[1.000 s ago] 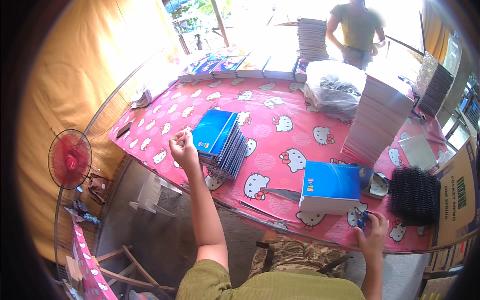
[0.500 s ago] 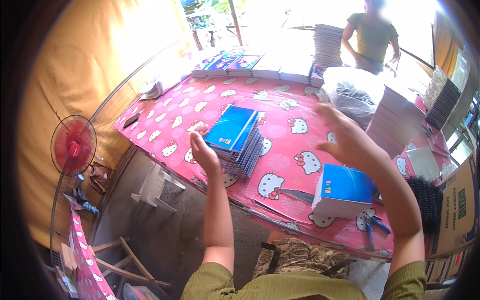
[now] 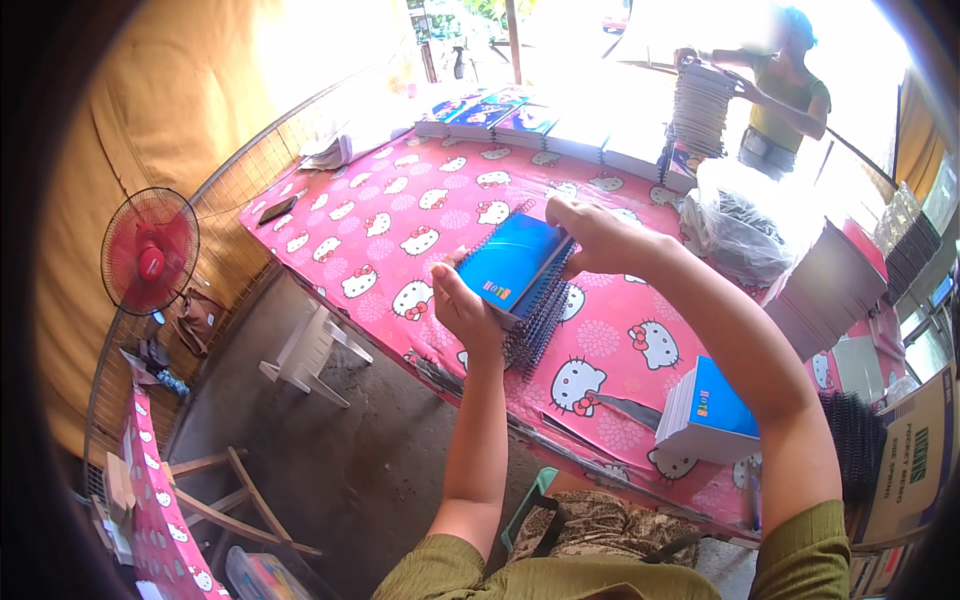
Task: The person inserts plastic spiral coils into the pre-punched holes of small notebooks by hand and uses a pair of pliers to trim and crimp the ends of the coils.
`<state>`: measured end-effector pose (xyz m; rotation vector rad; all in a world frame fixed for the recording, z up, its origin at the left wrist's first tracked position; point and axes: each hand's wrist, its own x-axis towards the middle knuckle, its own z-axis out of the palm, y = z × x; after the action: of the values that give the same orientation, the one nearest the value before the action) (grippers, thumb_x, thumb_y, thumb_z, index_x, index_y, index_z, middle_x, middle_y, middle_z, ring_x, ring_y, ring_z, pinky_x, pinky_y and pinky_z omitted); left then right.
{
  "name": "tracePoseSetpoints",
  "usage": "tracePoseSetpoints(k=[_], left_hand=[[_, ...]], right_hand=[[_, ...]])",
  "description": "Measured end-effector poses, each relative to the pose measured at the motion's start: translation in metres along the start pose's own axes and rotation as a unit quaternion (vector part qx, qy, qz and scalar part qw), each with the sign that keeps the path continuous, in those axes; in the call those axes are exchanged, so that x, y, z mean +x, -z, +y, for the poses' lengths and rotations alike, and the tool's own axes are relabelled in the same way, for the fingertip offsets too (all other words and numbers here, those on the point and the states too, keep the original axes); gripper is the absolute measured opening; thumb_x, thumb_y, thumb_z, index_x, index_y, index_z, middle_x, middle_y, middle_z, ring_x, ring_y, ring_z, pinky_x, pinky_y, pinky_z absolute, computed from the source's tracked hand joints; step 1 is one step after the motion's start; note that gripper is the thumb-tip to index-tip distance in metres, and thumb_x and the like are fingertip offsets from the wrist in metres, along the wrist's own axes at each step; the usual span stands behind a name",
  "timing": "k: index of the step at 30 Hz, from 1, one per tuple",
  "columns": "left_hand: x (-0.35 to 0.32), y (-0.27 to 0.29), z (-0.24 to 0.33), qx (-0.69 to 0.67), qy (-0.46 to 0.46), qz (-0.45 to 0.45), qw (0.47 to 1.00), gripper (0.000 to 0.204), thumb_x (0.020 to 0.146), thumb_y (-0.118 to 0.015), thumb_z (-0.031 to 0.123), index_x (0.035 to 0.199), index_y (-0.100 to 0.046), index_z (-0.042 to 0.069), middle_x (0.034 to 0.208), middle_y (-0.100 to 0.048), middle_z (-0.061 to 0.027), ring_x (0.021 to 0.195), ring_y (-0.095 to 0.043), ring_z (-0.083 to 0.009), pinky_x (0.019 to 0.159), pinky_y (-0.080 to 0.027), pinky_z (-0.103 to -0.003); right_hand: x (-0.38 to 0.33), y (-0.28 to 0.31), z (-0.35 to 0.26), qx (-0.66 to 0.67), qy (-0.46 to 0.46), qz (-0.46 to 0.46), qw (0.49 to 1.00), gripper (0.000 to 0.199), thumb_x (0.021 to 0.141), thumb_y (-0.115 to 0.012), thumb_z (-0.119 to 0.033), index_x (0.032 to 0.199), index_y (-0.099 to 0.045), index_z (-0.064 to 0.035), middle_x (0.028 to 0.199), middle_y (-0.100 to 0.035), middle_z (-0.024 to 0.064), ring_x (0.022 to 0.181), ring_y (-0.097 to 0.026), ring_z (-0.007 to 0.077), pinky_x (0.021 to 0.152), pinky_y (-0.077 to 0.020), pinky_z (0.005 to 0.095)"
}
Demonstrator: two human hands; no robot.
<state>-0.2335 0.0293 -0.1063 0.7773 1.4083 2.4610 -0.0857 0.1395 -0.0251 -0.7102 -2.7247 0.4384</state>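
we have the blue coiled notebooks (image 3: 512, 258) piled before us on the pink table (image 3: 450, 215). our left hand (image 3: 468, 308) is half open against the pile's near left corner, thumb up; its other fingers are mostly hidden, so we cannot tell whether it grips. our right hand (image 3: 598, 235) curls at the far right corner, fingers bent, and a firm hold is not clear either. coils show along the pile's sides, so we judge these done. the blue-topped block (image 3: 708, 415) to the right, partly hidden, shows no coil, so it looks left over, loose. a heap of black coils (image 3: 855, 440) also remains, right of the block, beside the box (image 3: 910, 470).
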Motion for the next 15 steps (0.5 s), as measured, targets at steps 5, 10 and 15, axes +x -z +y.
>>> tracePoseSetpoints(k=[5, 10, 15], left_hand=[[0.005, 0.005, -0.008, 0.033, -0.038, 0.025, 0.998, 0.057, 0.102, -0.037, 0.048, 0.096, -0.062, -0.003, 0.082, -0.061, -0.0092, 0.076, -0.058, -0.0135, 0.065, -0.049, -0.028], [0.003, -0.001, 0.000, 0.059, -0.021, 0.040, 0.997, 0.060, 0.102, -0.034, 0.048, 0.093, -0.064, -0.004, 0.081, -0.063, -0.0095, 0.076, -0.059, -0.0161, 0.070, -0.049, -0.031], [0.033, 0.031, -0.013, 0.066, -0.037, -0.020, 0.997, 0.056, 0.105, -0.026, 0.035, 0.111, -0.063, -0.006, 0.104, -0.069, -0.0150, 0.098, -0.064, -0.0226, 0.092, -0.046, -0.033]], right_hand=[[0.010, 0.003, 0.002, -0.010, -0.039, -0.056, 0.998, 0.058, 0.060, -0.087, -0.020, 0.100, -0.050, -0.0005, 0.100, -0.060, 0.0186, 0.097, -0.059, 0.0332, 0.078, -0.0463, 0.0403], [0.007, 0.007, 0.000, -0.023, -0.043, -0.079, 0.996, 0.058, 0.063, -0.086, -0.023, 0.103, -0.052, 0.0000, 0.109, -0.060, 0.0200, 0.100, -0.059, 0.0329, 0.081, -0.0469, 0.0403], [-0.050, 0.046, -0.029, -0.071, -0.043, 0.034, 0.996, 0.047, 0.079, -0.075, -0.022, 0.113, -0.051, -0.0007, 0.118, -0.058, 0.0192, 0.108, -0.058, 0.0362, 0.089, -0.0477, 0.0425]])
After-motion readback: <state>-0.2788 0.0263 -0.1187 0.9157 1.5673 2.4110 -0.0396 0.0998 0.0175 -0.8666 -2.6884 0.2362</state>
